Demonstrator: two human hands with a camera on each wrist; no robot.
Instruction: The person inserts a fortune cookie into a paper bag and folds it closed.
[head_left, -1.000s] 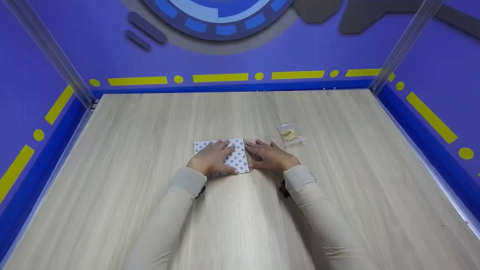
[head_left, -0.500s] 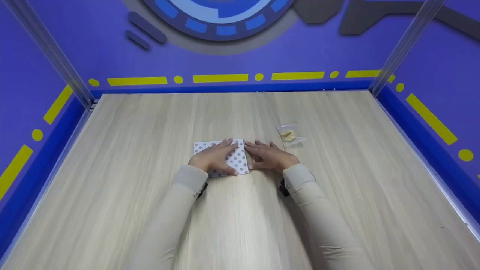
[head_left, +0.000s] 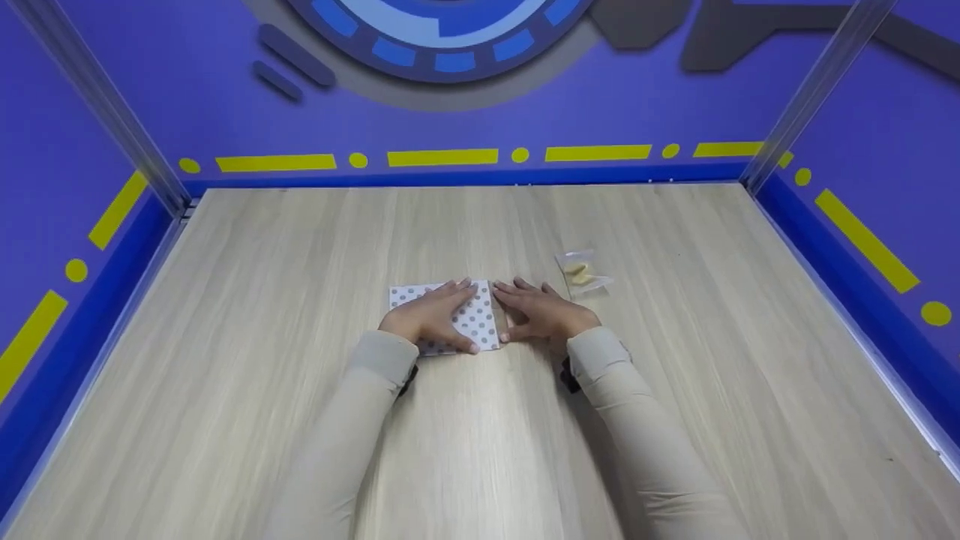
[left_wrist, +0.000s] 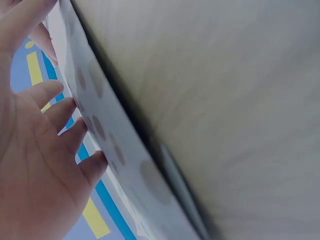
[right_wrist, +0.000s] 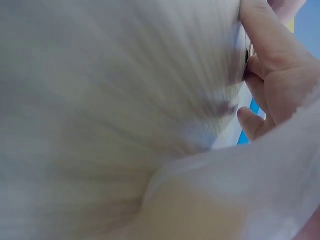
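- Lower centre: in the left wrist view, a dark gap shows under the near edge of a dotted sheet (head_left: 480, 319), which lies at the centre of the frame on a wood-grain desk (head_left: 262, 262); uneven pressure there could crease or buckle it.
- Centre left: the left hand (head_left: 429, 315) rests across the sheet, fingers extended, grasping nothing; a sideways push from the palm could skew the sheet.
- Centre right: the right hand (head_left: 544, 311), fingers spread and clenching nothing, meets a brownish strip (head_left: 500, 321) along the sheet's right edge; unequal pressure from thumb and fingers could turn that strip askew. Its material is unclear.
- Right of centre, farther off: a clear packet (head_left: 598, 283) lies just beyond the right hand; a careless outward sweep could knock it away.
- The count, from the bottom of the frame upward: two pale sleeves (head_left: 322, 450), two hands, one dotted sheet, one visible brownish strip, one clear packet with yellowish contents (head_left: 578, 274) too small to number, one desk, and three blue-purple walls (head_left: 450, 124), at left, right and top.
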